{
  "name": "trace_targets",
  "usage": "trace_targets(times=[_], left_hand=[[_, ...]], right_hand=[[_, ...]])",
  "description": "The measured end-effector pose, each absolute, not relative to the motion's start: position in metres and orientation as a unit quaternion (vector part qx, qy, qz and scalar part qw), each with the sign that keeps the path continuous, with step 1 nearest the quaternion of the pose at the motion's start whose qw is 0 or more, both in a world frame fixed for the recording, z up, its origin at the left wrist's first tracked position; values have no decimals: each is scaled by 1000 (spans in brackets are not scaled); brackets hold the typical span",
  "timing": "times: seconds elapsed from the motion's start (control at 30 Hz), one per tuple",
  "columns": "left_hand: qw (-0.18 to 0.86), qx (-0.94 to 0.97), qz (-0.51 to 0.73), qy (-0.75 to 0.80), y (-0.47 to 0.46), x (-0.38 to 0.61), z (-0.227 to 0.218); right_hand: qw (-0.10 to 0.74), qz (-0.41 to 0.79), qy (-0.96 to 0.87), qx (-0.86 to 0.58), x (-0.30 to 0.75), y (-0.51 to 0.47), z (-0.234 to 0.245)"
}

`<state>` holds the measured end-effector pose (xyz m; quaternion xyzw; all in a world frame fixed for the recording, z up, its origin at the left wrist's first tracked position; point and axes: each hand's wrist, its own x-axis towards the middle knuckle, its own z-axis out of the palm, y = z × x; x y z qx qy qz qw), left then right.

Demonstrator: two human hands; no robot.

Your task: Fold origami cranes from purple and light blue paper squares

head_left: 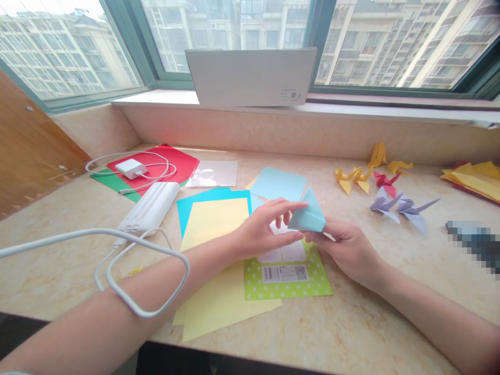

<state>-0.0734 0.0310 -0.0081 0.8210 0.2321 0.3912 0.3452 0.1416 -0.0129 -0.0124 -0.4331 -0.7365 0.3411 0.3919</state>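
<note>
A light blue folded paper [310, 213] is held above the counter, with a pointed flap standing up. My right hand [347, 250] pinches its lower right corner between thumb and fingers. From the left side, my left hand [269, 229] reaches to the paper with fingers apart. Its index fingertip touches the folded face, while the thumb stays apart below. Under the hands lies a green polka-dot packet [289, 289] with a barcode label, partly covered. Yellow sheets [219, 219] and a bright blue sheet [185, 211] lie beneath my left forearm. Behind is a light blue sheet [278, 182].
Several folded paper cranes, including a purple one [385, 205], stand right of centre. Yellow papers [474, 179] lie far right, near a blurred dark object [474, 242]. At left are a white power strip [150, 208], looping cable, charger [132, 168] and red sheet [175, 161].
</note>
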Motion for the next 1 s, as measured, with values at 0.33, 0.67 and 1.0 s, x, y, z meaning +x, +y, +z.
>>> trace_targets(times=[0.33,0.67,1.0], left_hand=[[301,877,348,139,38,-75,-20],[276,860,393,170,34,-74,-18],[530,711,348,303,24,-70,-4]], right_hand=[[358,339,-774,-398,143,-24,-8],[372,501,-653,-429,142,-20,-11],[420,538,-607,-407,145,-12,-14]])
